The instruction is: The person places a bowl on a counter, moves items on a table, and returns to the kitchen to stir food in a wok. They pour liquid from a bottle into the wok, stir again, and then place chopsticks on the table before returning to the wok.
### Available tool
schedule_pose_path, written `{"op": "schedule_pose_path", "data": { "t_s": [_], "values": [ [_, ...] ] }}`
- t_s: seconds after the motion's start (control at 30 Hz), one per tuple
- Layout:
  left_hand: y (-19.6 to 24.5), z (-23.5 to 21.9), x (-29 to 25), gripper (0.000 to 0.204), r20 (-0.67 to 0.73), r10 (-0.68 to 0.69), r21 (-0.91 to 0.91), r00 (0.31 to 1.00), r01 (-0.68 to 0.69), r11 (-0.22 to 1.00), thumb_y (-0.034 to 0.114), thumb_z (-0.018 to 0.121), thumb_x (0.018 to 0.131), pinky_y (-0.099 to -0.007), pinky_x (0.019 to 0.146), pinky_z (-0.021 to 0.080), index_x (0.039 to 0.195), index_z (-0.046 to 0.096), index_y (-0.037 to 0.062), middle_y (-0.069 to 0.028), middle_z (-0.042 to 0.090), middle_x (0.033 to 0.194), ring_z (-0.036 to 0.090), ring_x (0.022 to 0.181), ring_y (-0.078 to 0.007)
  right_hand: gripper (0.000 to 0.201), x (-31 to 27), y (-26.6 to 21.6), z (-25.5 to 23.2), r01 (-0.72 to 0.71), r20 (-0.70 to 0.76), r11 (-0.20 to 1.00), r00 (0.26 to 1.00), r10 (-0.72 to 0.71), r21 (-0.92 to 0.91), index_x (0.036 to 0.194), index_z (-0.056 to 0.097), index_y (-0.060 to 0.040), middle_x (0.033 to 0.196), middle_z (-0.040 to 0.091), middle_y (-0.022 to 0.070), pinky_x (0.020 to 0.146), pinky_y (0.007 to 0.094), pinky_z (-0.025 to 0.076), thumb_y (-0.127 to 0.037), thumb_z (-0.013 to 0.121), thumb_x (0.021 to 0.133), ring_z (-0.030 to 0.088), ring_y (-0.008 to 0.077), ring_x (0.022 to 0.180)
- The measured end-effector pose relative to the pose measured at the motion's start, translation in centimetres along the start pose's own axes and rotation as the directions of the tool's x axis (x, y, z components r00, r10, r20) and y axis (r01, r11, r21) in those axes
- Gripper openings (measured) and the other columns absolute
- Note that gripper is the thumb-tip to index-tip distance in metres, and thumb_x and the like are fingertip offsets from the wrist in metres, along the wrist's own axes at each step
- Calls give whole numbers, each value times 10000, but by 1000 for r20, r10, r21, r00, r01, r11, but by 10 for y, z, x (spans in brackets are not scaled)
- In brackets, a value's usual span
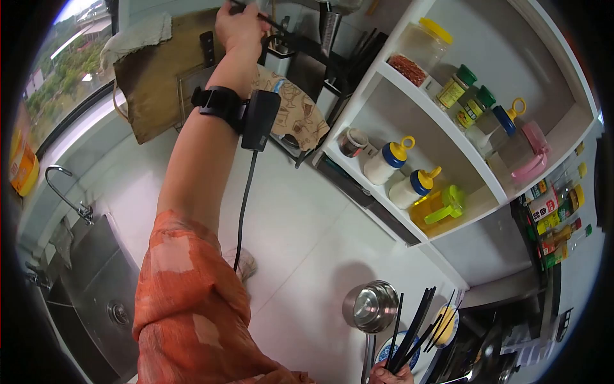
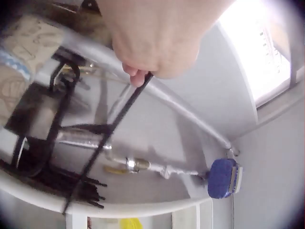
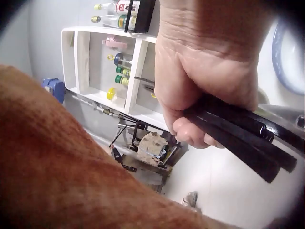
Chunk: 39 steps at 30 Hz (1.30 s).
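Note:
In the head view my left hand (image 1: 240, 29) is stretched to the top, over the black rack (image 1: 307, 54) beside the cutting board (image 1: 153, 73). The left wrist view shows that hand (image 2: 155, 43) with its fingers curled round one long thin black stick (image 2: 107, 138), which slants down past the rack. At the bottom edge of the head view, my right hand (image 1: 391, 376) holds a bundle of black chopsticks (image 1: 416, 329), fanned out above a blue-patterned bowl (image 1: 387, 349). Seen from the right wrist, the hand (image 3: 205, 76) grips thick black ends (image 3: 238, 143).
A small steel pot (image 1: 371, 307) stands on the white counter (image 1: 307, 256). White corner shelves (image 1: 441, 105) carry jars and bottles on the right. The sink (image 1: 96, 288) lies at the left below a tap (image 1: 83, 211). A knife handle (image 1: 206, 48) is by the board.

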<state>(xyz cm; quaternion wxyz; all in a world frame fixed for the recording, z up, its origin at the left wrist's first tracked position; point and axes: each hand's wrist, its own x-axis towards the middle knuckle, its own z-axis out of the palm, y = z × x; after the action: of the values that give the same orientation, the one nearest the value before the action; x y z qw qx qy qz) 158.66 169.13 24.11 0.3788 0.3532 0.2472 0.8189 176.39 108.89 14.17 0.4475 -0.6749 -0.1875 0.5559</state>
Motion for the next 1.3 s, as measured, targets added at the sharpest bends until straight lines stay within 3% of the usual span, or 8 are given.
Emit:
{"op": "schedule_pose_path", "data": {
  "t_s": [0.1,0.3,0.37,0.57,0.87,0.93,1.17,1.3],
  "values": [
    [-12,-24,-6,620,-50,-75,64,996,78,995,32,579,778,-233,365,343,1298,250,-44,-141,610,699,537,460,-144,242,0,-2,4,1,4,1000,1000,-1,-3,657,495,-57,498,453,18,392,240,370,-149,560,872,441,117,404],
    [-23,24,-70,384,554,-215,174,804,141,975,24,580,742,-233,520,424,1117,526,-39,-79,626,744,566,559,-123,219,4,-3,13,-34,11,999,999,33,19,678,502,-51,480,449,20,385,239,366,-140,575,864,446,121,400],
    [-47,52,-86,267,579,-114,267,807,-56,962,33,597,732,-232,559,444,994,623,-13,-82,642,784,585,633,-113,224,4,-5,16,-29,19,999,999,28,16,672,506,-49,479,450,22,386,240,365,-141,573,865,448,121,401],
    [-55,94,-100,297,484,-65,437,873,-176,882,176,644,684,-299,677,465,962,661,70,-101,662,804,621,735,-181,266,-4,-1,12,12,1,1000,1000,-12,11,632,517,-37,478,470,37,391,244,361,-145,565,870,451,128,402],
    [-62,102,-94,214,554,-157,572,817,-237,785,241,641,678,-364,750,475,842,682,110,-121,647,778,615,787,-300,288,-7,10,4,-19,-66,1000,998,20,18,610,524,-33,477,477,40,391,241,365,-148,562,871,461,126,404],
    [-52,99,-91,283,547,-162,584,821,-235,777,304,675,712,-327,690,452,851,667,58,-130,637,738,618,715,-225,281,-6,11,4,-17,-58,1000,998,19,24,618,527,-31,478,477,38,390,239,368,-148,563,871,462,125,404],
    [-42,97,-82,317,563,-130,627,816,-320,711,347,600,791,-363,765,447,937,655,71,-162,641,866,611,849,-285,273,-4,11,4,-17,-61,999,998,19,32,628,530,-34,487,475,27,387,227,374,-139,548,879,455,117,399],
    [-18,95,-75,430,530,-235,729,815,-296,617,425,517,817,-395,909,419,1144,581,153,-125,572,1145,513,1095,-303,205,-3,14,-1,53,55,996,997,-57,68,704,541,-27,504,482,24,391,225,373,-129,544,882,454,104,408]
  ]
}}
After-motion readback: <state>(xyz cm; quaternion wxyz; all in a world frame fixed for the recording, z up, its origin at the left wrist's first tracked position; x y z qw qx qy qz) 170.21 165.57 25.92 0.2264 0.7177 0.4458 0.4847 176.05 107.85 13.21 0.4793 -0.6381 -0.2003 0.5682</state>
